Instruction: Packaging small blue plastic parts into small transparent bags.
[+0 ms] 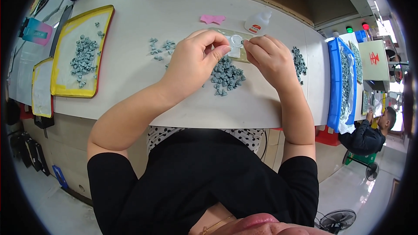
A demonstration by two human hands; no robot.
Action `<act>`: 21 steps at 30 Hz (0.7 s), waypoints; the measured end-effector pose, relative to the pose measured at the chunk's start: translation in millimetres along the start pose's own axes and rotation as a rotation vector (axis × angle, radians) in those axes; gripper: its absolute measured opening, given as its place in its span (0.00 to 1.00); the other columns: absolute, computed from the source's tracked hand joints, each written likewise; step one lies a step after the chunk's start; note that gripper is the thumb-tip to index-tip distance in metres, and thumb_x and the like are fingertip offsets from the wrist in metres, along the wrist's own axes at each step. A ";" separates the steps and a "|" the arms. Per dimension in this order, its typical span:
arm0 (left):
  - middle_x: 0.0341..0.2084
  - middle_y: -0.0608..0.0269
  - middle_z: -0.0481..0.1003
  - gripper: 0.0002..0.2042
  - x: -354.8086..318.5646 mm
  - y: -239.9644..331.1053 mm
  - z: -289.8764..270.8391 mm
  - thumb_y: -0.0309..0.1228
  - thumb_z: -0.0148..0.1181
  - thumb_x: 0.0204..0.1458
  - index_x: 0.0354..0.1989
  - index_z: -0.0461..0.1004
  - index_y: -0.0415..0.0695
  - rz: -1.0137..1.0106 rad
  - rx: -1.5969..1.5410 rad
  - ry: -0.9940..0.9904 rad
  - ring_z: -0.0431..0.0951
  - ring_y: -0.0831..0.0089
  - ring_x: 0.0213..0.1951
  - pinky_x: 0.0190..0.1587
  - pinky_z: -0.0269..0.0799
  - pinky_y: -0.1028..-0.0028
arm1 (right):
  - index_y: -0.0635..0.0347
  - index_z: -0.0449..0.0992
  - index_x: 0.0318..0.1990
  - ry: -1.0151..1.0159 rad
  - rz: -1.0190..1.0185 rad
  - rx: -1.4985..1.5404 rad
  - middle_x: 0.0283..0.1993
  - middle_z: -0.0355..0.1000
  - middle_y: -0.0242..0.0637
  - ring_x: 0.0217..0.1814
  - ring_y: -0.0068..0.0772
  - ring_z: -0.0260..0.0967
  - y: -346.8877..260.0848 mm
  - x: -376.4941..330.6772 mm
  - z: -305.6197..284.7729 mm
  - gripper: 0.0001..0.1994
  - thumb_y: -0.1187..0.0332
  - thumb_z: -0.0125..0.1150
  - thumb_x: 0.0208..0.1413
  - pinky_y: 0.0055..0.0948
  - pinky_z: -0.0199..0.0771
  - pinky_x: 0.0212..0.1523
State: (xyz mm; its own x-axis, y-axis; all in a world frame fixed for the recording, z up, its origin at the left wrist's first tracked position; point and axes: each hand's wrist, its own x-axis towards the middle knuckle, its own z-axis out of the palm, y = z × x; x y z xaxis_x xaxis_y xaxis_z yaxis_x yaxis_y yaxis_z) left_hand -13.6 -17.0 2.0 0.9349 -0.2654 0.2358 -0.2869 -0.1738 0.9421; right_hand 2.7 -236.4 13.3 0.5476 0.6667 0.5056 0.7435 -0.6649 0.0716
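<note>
My left hand [191, 61] is raised over the table [174, 111], thumb and forefinger pinched together; what they hold, if anything, is too small to make out. Across from it, my right hand [271, 56] is closed, its fingertips on a tiny dark grey-green piece [243, 41]. Below and between the hands lies a heap of small grey-green pieces [227, 77]. Just beyond, a clear round dish [236, 41] rests on a flat greenish pad [242, 56], partly hidden by my hands. Several loose pieces [169, 45] are scattered left of the heap, and another cluster [299, 64] lies to the right.
A yellow-rimmed tray [61, 82] of pieces stands at left, beside a smaller tray [42, 88]. A white bottle [258, 21] and a pink bow-shaped piece [213, 19] sit behind my hands. At right is a blue crate [335, 82]; a co-worker [370, 132] sits beyond it.
</note>
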 end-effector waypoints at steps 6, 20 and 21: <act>0.28 0.67 0.72 0.06 -0.7 3.2 -0.4 0.29 0.58 0.57 0.36 0.74 0.39 0.063 0.020 0.026 0.67 0.81 0.27 0.30 0.63 0.80 | 0.60 0.77 0.34 0.069 0.231 0.229 0.31 0.73 0.33 0.30 0.28 0.71 -9.3 2.4 -0.4 0.10 0.77 0.67 0.41 0.26 0.73 0.31; 0.26 0.63 0.73 0.04 1.6 -1.1 3.3 0.25 0.61 0.52 0.32 0.73 0.39 0.365 0.171 0.147 0.70 0.71 0.30 0.32 0.66 0.74 | 0.68 0.74 0.36 0.045 1.082 1.439 0.31 0.74 0.38 0.26 0.22 0.66 -37.6 10.7 -5.2 0.05 0.74 0.59 0.56 0.22 0.67 0.29; 0.26 0.63 0.74 0.04 1.4 -1.6 3.9 0.25 0.61 0.51 0.31 0.73 0.39 0.366 0.167 0.147 0.70 0.71 0.30 0.32 0.66 0.74 | 0.68 0.74 0.36 0.046 1.083 1.439 0.31 0.74 0.38 0.26 0.22 0.66 -38.6 10.8 -5.2 0.05 0.74 0.59 0.56 0.22 0.67 0.29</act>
State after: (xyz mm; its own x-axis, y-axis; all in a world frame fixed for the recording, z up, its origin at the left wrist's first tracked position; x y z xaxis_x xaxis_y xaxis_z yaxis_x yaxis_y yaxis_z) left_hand -12.6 -20.8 -0.1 0.7817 -0.2022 0.5900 -0.6237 -0.2474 0.7415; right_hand -22.1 -205.2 20.5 0.9746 0.1550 -0.1615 -0.1705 0.0462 -0.9843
